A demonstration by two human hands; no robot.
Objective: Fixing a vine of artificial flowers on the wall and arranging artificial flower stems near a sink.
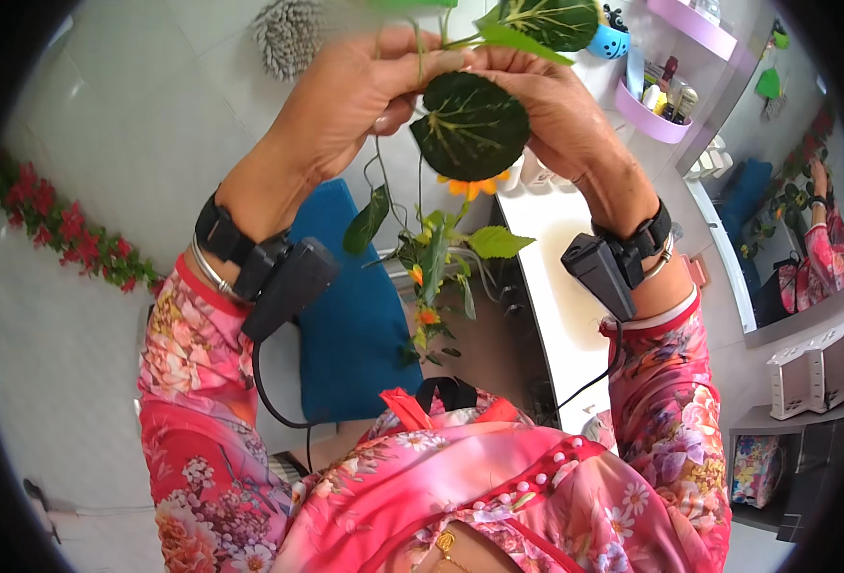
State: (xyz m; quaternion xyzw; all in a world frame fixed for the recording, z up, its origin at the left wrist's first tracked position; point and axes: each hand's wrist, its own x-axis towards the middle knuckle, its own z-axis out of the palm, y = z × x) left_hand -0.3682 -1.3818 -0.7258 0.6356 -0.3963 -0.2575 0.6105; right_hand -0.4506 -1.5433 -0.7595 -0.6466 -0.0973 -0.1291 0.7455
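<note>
Both my hands are raised close together at the top of the view. My left hand (369, 91) is closed, thumb against fingers, on the stem of a leafy vine (470, 129). Beside it, my right hand (546, 100) pinches the same vine, its fingertips partly hidden behind the leaves. Large dark green leaves with pale veins stand above and below my fingers. From there the vine hangs down in front of me, with smaller leaves and an orange-yellow flower (474, 185) below the big leaf. Thin curling tendrils hang near my left fingers.
A blue chair (350, 306) stands below the hands, beside a white counter (570, 277). A red-flowered garland (73, 229) runs along the wall at left. Purple shelves (653, 113) hold small bottles at upper right. A mirror (775, 172) and a white rack (811, 372) are at right.
</note>
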